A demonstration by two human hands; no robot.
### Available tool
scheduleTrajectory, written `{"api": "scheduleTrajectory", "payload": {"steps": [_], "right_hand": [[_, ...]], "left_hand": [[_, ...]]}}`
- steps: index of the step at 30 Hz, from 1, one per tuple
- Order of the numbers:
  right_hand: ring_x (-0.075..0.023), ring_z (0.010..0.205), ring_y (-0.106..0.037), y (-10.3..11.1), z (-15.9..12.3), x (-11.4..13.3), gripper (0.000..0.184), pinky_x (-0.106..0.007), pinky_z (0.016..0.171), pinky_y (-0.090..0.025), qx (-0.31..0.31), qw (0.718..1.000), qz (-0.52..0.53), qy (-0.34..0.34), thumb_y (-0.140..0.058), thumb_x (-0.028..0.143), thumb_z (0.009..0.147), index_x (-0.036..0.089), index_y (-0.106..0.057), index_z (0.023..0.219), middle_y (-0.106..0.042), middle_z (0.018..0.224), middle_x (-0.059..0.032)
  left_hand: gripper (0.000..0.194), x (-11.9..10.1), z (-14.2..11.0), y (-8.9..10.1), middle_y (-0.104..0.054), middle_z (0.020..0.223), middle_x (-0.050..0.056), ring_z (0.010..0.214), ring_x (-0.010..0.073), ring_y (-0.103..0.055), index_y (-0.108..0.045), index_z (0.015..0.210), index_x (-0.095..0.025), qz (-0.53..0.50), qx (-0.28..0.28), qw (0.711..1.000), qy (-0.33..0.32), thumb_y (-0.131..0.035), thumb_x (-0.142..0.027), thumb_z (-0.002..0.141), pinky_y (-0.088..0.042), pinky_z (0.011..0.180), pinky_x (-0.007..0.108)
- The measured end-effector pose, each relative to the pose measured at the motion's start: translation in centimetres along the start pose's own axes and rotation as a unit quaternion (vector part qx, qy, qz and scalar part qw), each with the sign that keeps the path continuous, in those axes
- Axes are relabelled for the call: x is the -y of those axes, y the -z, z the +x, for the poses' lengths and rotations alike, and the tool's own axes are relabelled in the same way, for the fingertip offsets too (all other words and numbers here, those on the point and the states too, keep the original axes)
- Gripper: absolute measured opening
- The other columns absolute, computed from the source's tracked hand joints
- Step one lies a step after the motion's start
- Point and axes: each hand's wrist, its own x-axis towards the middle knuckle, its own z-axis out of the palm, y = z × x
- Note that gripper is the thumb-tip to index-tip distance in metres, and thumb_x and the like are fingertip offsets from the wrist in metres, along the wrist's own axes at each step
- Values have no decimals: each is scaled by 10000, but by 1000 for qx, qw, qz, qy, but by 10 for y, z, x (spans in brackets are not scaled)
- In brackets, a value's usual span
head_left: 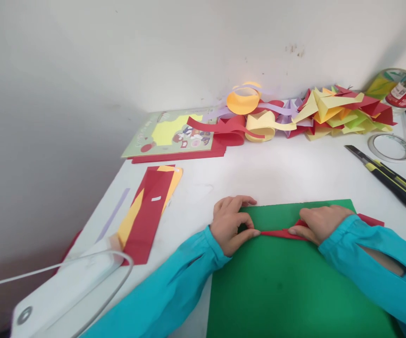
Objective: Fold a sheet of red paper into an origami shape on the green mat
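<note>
A narrow piece of folded red paper (276, 233) lies across the upper part of a green sheet (287, 281). My left hand (231, 223) pinches its pointed left end between thumb and forefinger. Further along, my right hand (324, 223) is closed over the same paper, thumb in front and fingers curled, hiding part of it. A red end (371, 219) shows beyond the right wrist, past the sheet's corner; whether it belongs to the same piece I cannot tell.
Several folded paper shapes (343, 112) and curled strips (243, 101) lie along the wall. A utility knife (389, 180) and tape roll (390, 147) are at right. Red strips (149, 206), a patterned paper pad (167, 134) and a white power strip (72, 277) with a cable lie left.
</note>
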Motion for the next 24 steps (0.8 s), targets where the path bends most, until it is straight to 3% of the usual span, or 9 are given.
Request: {"api": "scheduleTrajectory", "payload": {"steps": [2, 4, 6, 8, 9, 11, 14, 18, 24], "right_hand": [[-308, 857, -630, -1, 0, 0, 381, -380, 652, -429, -8, 1000, 0, -1, -399, 477, 850, 171, -625, 879, -683, 925, -116], [-302, 861, -631, -1, 0, 0, 378, -371, 648, -431, -9, 1000, -3, -1, -398, 477, 852, 177, -625, 882, -683, 922, -115], [-290, 864, -633, -1, -1, 1, 374, -363, 655, -435, -9, 1000, -9, -5, -399, 480, 855, 182, -624, 889, -684, 918, -113], [-281, 861, -636, -2, -1, 1, 369, -362, 667, -438, -15, 1000, -16, -8, -401, 475, 858, 181, -621, 891, -685, 918, -113], [-280, 860, -637, -3, -1, 1, 367, -364, 671, -438, -20, 1000, -19, -9, -402, 471, 859, 178, -620, 889, -685, 919, -112], [-280, 852, -639, -5, 0, 1, 361, -363, 668, -436, -31, 999, -24, -9, -406, 467, 858, 176, -618, 871, -687, 911, -102], [-266, 793, -647, -11, 1, 0, 359, -337, 620, -418, -56, 998, -27, -11, -413, 487, 847, 191, -614, 806, -693, 843, -76], [-233, 693, -643, -19, 2, -2, 364, -308, 575, -378, -104, 994, -31, -17, -431, 519, 824, 211, -590, 716, -680, 718, -47], [-207, 627, -632, -29, 4, -6, 357, -282, 527, -338, -140, 988, -65, -4, -443, 526, 817, 225, -559, 665, -658, 645, -5]], "left_hand": [[253, 0, 0, 3, -567, 1088, 36, 953, 213, -504, -604, 595, -199, 21, -23, 999, -15, -517, -321, 799, -333, 884, 448], [266, -9, -5, 1, -598, 1037, 67, 920, 204, -525, -611, 667, -188, 61, -87, 994, -17, -427, -255, 847, -379, 855, 432], [239, -27, -15, -10, -618, 1002, 99, 888, 209, -534, -613, 730, -159, 117, -173, 977, -36, -408, -193, 847, -416, 819, 421], [241, -49, -28, -29, -640, 961, 98, 907, 219, -536, -631, 787, -145, 148, -240, 954, -99, -399, -174, 845, -427, 832, 408], [267, -59, -34, -40, -632, 1017, 111, 981, 248, -520, -639, 865, -126, 155, -227, 955, -107, -392, -226, 854, -415, 868, 422], [520, -73, -45, -59, -598, 1108, 155, 1096, 315, -467, -634, 963, -75, 160, -254, 949, -95, -260, -429, 884, -382, 905, 460], [728, -78, -52, -73, -561, 1174, 189, 1171, 358, -416, -613, 1036, -54, 190, -235, 950, -82, -133, -570, 853, -345, 945, 483], [748, -72, -55, -70, -547, 1206, 182, 1194, 342, -411, -595, 1092, -86, 210, -186, 957, -75, -125, -608, 834, -361, 950, 468], [682, -74, -53, -77, -564, 1193, 162, 1198, 344, -412, -620, 1057, -137, 161, -239, 957, -44, -172, -602, 836, -363, 934, 501]]}}
